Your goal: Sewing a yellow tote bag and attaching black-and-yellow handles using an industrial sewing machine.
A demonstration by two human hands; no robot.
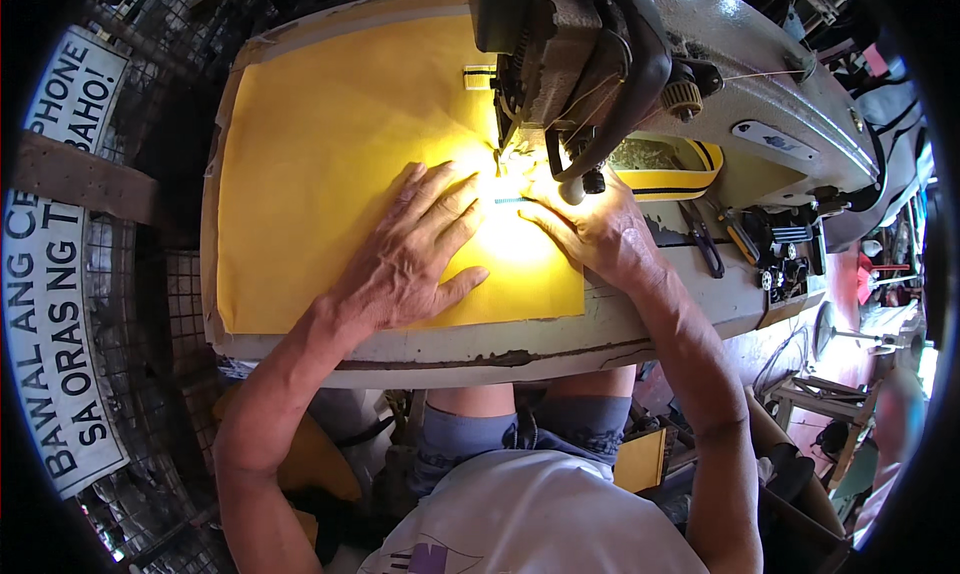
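A wide yellow sheet (300,164), perhaps fabric or vinyl, lies flat under the head of a grey sewing machine (740,54). My left hand (405,254) rests palm down on it, fingers spread, just left of the brightly lit needle area. On the other side, my right hand (608,236) presses down with its thumb stretched toward the needle. The machine head and glare hide some of its fingers. Between the hands, a short blue-green strip (511,201) shows on the sheet. A small yellow tab with a black stripe (479,78) sits at the sheet's far edge.
A yellow strap with a black stripe (672,186) loops under the machine arm. Scissors (705,242), a yellow-handled tool (742,239) and several small metal parts (785,274) lie at the right. The table's worn front edge (480,362) runs before my lap.
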